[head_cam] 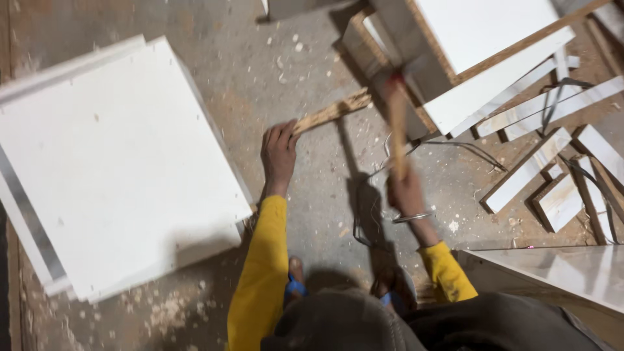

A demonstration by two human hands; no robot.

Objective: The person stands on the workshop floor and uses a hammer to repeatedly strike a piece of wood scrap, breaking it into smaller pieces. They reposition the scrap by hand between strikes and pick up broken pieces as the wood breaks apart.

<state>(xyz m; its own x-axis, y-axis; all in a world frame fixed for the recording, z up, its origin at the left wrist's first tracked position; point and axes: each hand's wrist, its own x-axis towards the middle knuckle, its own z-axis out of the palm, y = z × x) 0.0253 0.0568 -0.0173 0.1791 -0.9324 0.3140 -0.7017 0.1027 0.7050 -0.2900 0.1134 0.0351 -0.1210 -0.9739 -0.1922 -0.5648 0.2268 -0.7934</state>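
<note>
A splintered wood strip [333, 112] is pinned to the floor [312, 188] by the left hand [278, 153], fingers closed over its end. A hammer [398, 127] is gripped by the right hand [406, 192]; those fingers could be struck by a misjudged blow.

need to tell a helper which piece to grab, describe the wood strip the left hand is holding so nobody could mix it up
Start at the big white board lying on the dusty floor at the left; just past its right edge is the left hand. The wood strip runs from that hand up and to the right. Unlike the white-faced offcuts at the right, it is bare, rough, splintered brown wood.
</note>
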